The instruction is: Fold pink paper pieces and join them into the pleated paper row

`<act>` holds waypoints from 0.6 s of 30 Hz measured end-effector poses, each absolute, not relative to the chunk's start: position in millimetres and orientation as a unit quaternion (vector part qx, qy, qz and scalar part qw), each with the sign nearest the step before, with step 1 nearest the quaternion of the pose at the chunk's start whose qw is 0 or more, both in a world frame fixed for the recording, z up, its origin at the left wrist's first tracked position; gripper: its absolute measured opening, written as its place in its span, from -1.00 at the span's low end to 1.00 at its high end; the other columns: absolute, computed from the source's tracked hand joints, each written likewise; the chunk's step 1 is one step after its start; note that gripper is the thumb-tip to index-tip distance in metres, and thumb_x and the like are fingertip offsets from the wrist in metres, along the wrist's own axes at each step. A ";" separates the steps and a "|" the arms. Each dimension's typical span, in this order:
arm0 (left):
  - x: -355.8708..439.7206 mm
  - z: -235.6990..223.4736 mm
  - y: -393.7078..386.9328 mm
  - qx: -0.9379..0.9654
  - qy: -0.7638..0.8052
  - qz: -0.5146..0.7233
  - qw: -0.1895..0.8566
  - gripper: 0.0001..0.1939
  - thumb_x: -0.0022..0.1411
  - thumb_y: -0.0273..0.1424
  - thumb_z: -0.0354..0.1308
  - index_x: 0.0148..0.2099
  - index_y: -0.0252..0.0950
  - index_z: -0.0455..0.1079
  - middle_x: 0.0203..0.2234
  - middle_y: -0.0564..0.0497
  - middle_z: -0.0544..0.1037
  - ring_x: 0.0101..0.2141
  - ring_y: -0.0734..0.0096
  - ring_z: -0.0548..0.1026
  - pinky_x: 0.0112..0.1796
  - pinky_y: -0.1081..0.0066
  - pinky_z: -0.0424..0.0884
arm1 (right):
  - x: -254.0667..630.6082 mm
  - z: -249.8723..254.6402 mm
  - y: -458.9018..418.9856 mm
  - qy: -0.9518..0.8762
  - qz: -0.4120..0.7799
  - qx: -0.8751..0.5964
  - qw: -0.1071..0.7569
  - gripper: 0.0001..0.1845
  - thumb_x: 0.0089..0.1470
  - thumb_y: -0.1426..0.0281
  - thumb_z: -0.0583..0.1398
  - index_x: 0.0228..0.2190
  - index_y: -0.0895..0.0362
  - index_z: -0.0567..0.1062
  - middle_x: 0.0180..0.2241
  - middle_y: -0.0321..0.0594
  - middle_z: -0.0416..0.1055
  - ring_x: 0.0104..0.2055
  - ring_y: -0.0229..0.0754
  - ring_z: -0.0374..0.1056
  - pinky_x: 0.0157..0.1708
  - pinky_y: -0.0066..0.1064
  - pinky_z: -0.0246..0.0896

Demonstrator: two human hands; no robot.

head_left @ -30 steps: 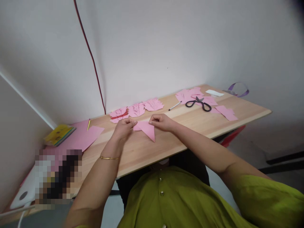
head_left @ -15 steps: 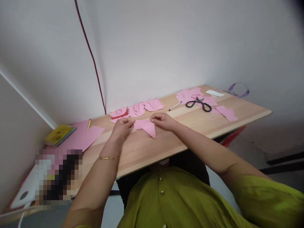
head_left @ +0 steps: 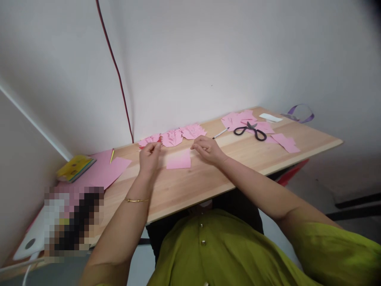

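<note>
A small, four-sided pink paper piece [head_left: 178, 160] is seen on the wooden desk [head_left: 190, 192], between two bare hands. The left hand [head_left: 149, 157] is held just to its left, apart from it, thumb and fingers drawn together with nothing visible between them. The right hand [head_left: 208, 149] is curled near the paper's far right corner — whether the corner is pinched cannot be told. Toward the far edge, three crumpled pink pieces [head_left: 172, 138] are lined up; at the far right, black-handled scissors [head_left: 251, 124] are laid on more pink paper [head_left: 233, 120] (a pen [head_left: 220, 133] is placed just to their left). The step in hand is judged to be placing or folding the small piece; for the next move, its edges would need to be met evenly by both hands — lightly, since paper is easily creased.
</note>
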State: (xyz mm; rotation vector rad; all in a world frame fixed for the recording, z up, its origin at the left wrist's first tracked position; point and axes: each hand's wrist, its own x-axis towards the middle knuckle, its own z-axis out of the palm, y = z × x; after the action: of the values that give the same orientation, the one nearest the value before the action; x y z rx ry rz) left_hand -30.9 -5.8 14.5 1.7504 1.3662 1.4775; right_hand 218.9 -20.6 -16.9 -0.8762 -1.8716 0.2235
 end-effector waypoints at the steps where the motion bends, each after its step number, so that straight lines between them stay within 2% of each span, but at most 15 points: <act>1: -30.1 14.9 -7.1 0.674 0.479 0.514 0.227 -0.76 0.17 -0.21 0.15 -0.36 -0.27 0.51 -0.40 -0.02 0.54 -0.27 0.33 0.45 -0.13 0.33 0.34 | 220.1 -15.6 -20.4 -0.756 0.103 -0.392 0.513 -0.60 0.23 0.18 0.05 -0.44 0.09 0.56 -0.35 -0.12 0.44 -0.26 -0.15 0.36 -0.18 -0.28 0.27; 4: -25.6 10.9 -10.1 0.790 0.392 0.402 0.247 -0.71 0.23 -0.18 0.09 -0.22 -0.24 0.54 -0.18 -0.09 0.57 -0.08 0.25 0.46 0.04 0.26 0.28 | 224.1 -12.1 -18.3 -0.716 0.127 -0.448 0.520 -0.61 0.21 0.14 0.06 -0.46 0.08 0.54 -0.36 -0.10 0.44 -0.22 -0.09 0.34 -0.14 -0.25 0.24; 6: -20.4 3.9 -12.9 0.850 0.345 0.289 0.272 -0.63 0.27 -0.14 0.03 -0.07 -0.22 0.52 0.00 -0.12 0.52 0.04 0.21 0.42 0.11 0.21 0.23 | 225.8 -12.3 -16.2 -0.710 0.129 -0.460 0.517 -0.63 0.19 0.13 0.08 -0.46 0.08 0.52 -0.36 -0.10 0.44 -0.22 -0.08 0.33 -0.13 -0.24 0.23; 8: -13.9 -4.0 -17.8 0.895 0.322 0.162 0.261 -0.52 0.28 -0.09 0.00 0.13 -0.20 0.40 0.18 -0.14 0.38 0.18 0.17 0.30 0.19 0.16 0.11 | 225.8 -15.0 -14.4 -0.717 0.122 -0.461 0.508 -0.65 0.19 0.15 0.09 -0.45 0.09 0.51 -0.35 -0.10 0.44 -0.22 -0.09 0.33 -0.14 -0.25 0.23; 10: -7.8 -9.8 -24.5 0.920 0.332 0.059 0.200 -0.33 0.20 -0.01 0.08 0.26 -0.23 0.25 0.30 -0.19 0.16 0.30 0.04 0.08 0.25 0.04 -0.07 | 224.6 -18.9 -12.9 -0.725 0.110 -0.461 0.499 -0.69 0.18 0.18 0.10 -0.44 0.09 0.51 -0.35 -0.11 0.45 -0.23 -0.10 0.32 -0.15 -0.26 0.23; 13: -2.4 -12.7 -34.1 0.920 0.371 -0.017 0.124 -0.14 0.15 0.10 0.07 0.37 -0.24 0.04 0.37 -0.23 -0.08 0.35 -0.02 -0.13 0.25 -0.06 -0.20 | 225.6 -22.1 -7.8 -0.721 0.093 -0.481 0.490 -0.75 0.17 0.24 0.11 -0.37 0.11 0.52 -0.32 -0.10 0.46 -0.24 -0.11 0.32 -0.15 -0.27 0.24; 15: -2.3 -13.2 -36.9 0.916 0.385 -0.036 0.106 -0.11 0.16 0.13 0.03 0.38 -0.25 -0.01 0.37 -0.25 -0.12 0.35 -0.03 -0.18 0.24 -0.10 -0.23 | 233.3 -18.9 -0.4 -0.706 0.088 -0.517 0.476 -0.77 0.14 0.29 0.12 -0.31 0.13 0.53 -0.28 -0.08 0.47 -0.24 -0.11 0.34 -0.16 -0.26 0.25; 18: -6.6 -15.4 -33.8 0.912 0.398 -0.023 0.101 -0.14 0.18 0.13 0.00 0.36 -0.25 0.03 0.37 -0.26 -0.09 0.35 -0.03 -0.15 0.24 -0.11 -0.21 | 262.4 -5.8 15.0 -0.692 0.083 -0.601 0.391 -0.75 0.06 0.33 0.16 -0.24 0.17 0.54 -0.22 -0.04 0.49 -0.27 -0.10 0.37 -0.16 -0.23 0.27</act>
State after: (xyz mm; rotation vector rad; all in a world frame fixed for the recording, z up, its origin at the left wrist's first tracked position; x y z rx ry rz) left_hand -6.6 -33.8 -15.4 2.6933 1.1760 -0.0685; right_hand 262.4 15.0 -5.8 -1.5283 -1.7584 0.2097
